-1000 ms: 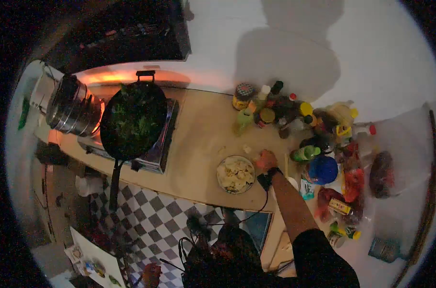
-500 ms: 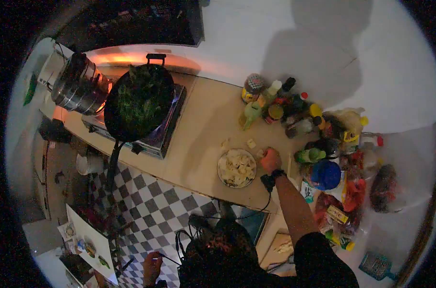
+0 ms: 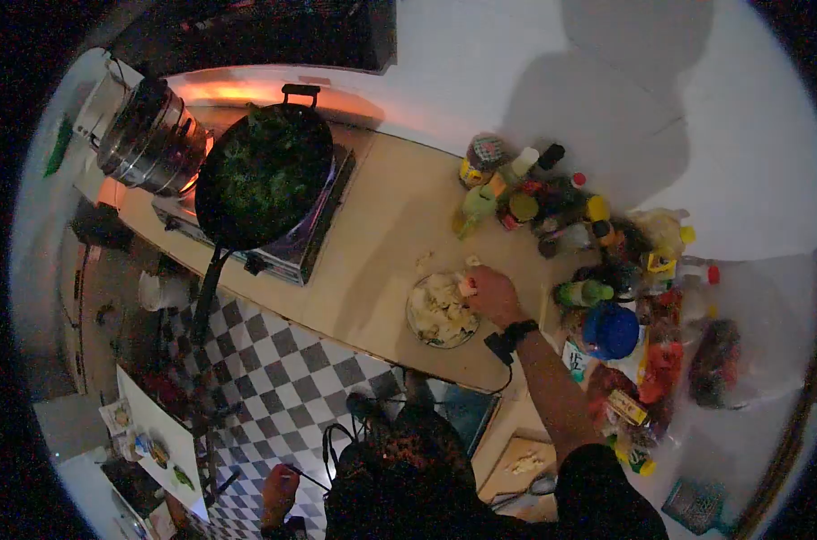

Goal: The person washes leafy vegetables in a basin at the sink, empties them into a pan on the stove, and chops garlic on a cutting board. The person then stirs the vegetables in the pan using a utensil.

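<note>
Around the plate (image 3: 444, 346) of pale pieces (image 3: 446, 303), set near the front edge of the counter (image 3: 381, 202), a steel pot (image 3: 150, 139) and a wok (image 3: 227, 236) of leaves (image 3: 263, 171) sit close together at 10 o'clock; the heat behind the orange glow (image 3: 198, 165) could scorch the greens. The wok's handle (image 3: 209, 290) overhangs the floor toward its own 7 o'clock, so a passing body could knock it. The left hand (image 3: 281, 488), between 7 and 8, has curled fingers — I cannot tell whether they grip anything. The right hand (image 3: 494, 297), near 3 o'clock, draws its fingertips together at the rim, apparently pinching a pale piece (image 3: 467, 285); a loose pinch could drop it, and the wrist device (image 3: 498, 346), at 4, could nudge the plate. Counted left to right: one pot, one wok, at least two loose pieces (image 3: 472, 261) at 11 and 1, one plate, one blue lid (image 3: 614, 329) at 3; the bottles (image 3: 572, 238) at 2 are too crowded to count.
</note>
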Motion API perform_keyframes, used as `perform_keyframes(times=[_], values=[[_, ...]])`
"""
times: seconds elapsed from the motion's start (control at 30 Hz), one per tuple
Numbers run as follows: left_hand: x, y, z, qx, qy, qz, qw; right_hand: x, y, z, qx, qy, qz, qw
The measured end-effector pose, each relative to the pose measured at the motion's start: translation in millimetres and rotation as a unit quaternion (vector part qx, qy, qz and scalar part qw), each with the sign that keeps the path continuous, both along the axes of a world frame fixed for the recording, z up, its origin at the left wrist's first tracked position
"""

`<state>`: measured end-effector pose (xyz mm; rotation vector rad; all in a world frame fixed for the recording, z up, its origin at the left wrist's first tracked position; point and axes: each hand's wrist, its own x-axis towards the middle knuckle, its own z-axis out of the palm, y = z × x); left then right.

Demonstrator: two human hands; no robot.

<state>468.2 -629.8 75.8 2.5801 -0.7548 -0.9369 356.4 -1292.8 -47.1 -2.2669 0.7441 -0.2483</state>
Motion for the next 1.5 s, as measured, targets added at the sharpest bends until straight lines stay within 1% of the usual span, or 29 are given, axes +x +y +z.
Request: perform_keyframes(times=[0.07, 0.1, 0.17, 0.23, 0.27, 0.33, 0.37, 0.4, 0.47, 0.53, 0.57, 0.6, 0.67, 0.73, 0.77, 0.8, 0.87, 0.93, 0.97, 1.07, 1.13, 1.17, 1.23, 1.27, 1.3, 1.37, 1.4, 1.47, 1.5], values=[[-2.2, -14.5, 15.6, -0.008, 0.010, 0.048, 0.999, 2.4, 1.9, 5.8, 0.009, 0.015, 0.068, 0.998], [-1.4, -28.9, 27.8, -0.020, 0.018, 0.095, 0.995, 7.8, 3.8, 41.7, 0.028, 0.056, 0.081, 0.995], [-3.0, -31.4, 34.8, -0.030, 0.036, 0.116, 0.992, 8.1, 2.5, 60.0, 0.046, 0.099, 0.099, 0.989], [-8.0, -22.6, 30.8, -0.038, 0.056, 0.137, 0.988, -11.0, 5.4, 57.9, 0.042, 0.113, 0.014, 0.993], [-10.5, -10.5, 21.4, -0.020, 0.043, 0.110, 0.993, -18.4, 14.6, 55.2, 0.043, 0.117, 0.016, 0.992], [-14.9, 1.0, 13.4, -0.005, 0.033, 0.082, 0.996, -33.8, 35.9, 48.6, -0.023, 0.022, 0.126, 0.991], [-16.4, 2.5, 11.1, 0.043, 0.068, 0.130, 0.988, -32.6, 50.3, 46.0, -0.026, 0.026, 0.125, 0.991], [-18.2, 1.5, 8.4, 0.090, 0.104, 0.175, 0.975, -27.0, 69.3, 42.0, -0.090, 0.078, 0.111, 0.987], [-17.4, -3.5, 3.3, 0.080, 0.114, 0.180, 0.974, -34.7, 75.2, 25.4, -0.155, 0.135, 0.094, 0.974], [-12.5, 3.8, -5.7, 0.071, 0.117, 0.190, 0.972, -36.8, 60.7, 2.9, -0.112, 0.037, 0.047, 0.992], [-10.6, 18.0, -13.7, 0.050, 0.081, 0.137, 0.986, -34.5, 50.0, -0.9, -0.098, 0.002, 0.033, 0.995], [-12.0, 25.6, -19.5, 0.029, 0.044, 0.086, 0.995, -21.8, 19.1, 6.8, 0.052, 0.100, -0.006, 0.994], [-13.1, -0.8, 7.6, 0.051, 0.066, 0.121, 0.989, -8.3, -17.7, -4.0, 0.203, 0.197, -0.043, 0.958], [-11.6, -10.4, 15.9, 0.094, 0.058, 0.155, 0.982, -0.8, -35.5, -42.7, -0.075, 0.056, -0.013, 0.996], [-12.5, -4.3, 13.1, 0.095, 0.055, 0.158, 0.981, 10.4, -41.8, -30.7, -0.073, 0.052, -0.011, 0.996], [-16.1, 7.5, 10.9, 0.086, 0.046, 0.131, 0.986, 23.2, -43.5, -2.0, -0.064, 0.112, 0.028, 0.991], [-24.1, 15.8, 13.9, 0.083, 0.037, 0.110, 0.990, 37.4, -51.9, -2.3, -0.050, 0.168, 0.074, 0.982], [-29.2, 5.1, 22.7, 0.107, 0.067, 0.186, 0.974, 35.9, -68.8, -39.3, -0.171, 0.229, 0.167, 0.944], [-33.8, 12.5, 18.6, 0.108, 0.068, 0.190, 0.974, 34.3, -73.2, -50.6, -0.171, 0.228, 0.171, 0.943], [-44.0, 30.1, 10.9, 0.101, 0.076, 0.143, 0.982, 37.9, -75.3, -54.8, -0.116, 0.222, 0.177, 0.952], [-43.2, 14.7, 18.2, 0.125, 0.094, 0.197, 0.968, 42.3, -67.8, -22.7, -0.024, 0.239, 0.133, 0.962], [-44.0, 14.6, 16.5, 0.125, 0.096, 0.197, 0.968, 37.9, -67.5, -22.8, -0.025, 0.241, 0.133, 0.961], [-44.1, 13.7, 9.5, 0.100, 0.107, 0.223, 0.964, 23.5, -66.4, -23.3, 0.058, 0.175, 0.035, 0.982], [-44.8, 23.2, 0.9, 0.099, 0.107, 0.222, 0.964, 19.7, -59.8, -13.0, 0.056, 0.175, 0.034, 0.982], [-47.6, 41.8, -12.9, 0.075, 0.093, 0.202, 0.972, 17.2, -50.7, 2.8, 0.169, 0.176, -0.038, 0.969], [-48.5, 45.9, -20.5, 0.049, 0.081, 0.184, 0.978, 7.3, -39.9, 7.2, 0.278, 0.175, -0.108, 0.938], [-43.7, 38.3, -15.6, 0.034, 0.063, 0.147, 0.987, -1.0, -34.6, 1.5, 0.146, 0.087, 0.034, 0.985], [-39.2, 41.1, -20.1, 0.019, 0.046, 0.107, 0.993, -11.4, -38.4, -8.1, 0.009, -0.004, 0.174, 0.985], [-39.3, 62.2, -38.0, 0.049, 0.051, 0.082, 0.994, -13.8, -48.3, -9.2, 0.071, 0.038, 0.139, 0.987]])
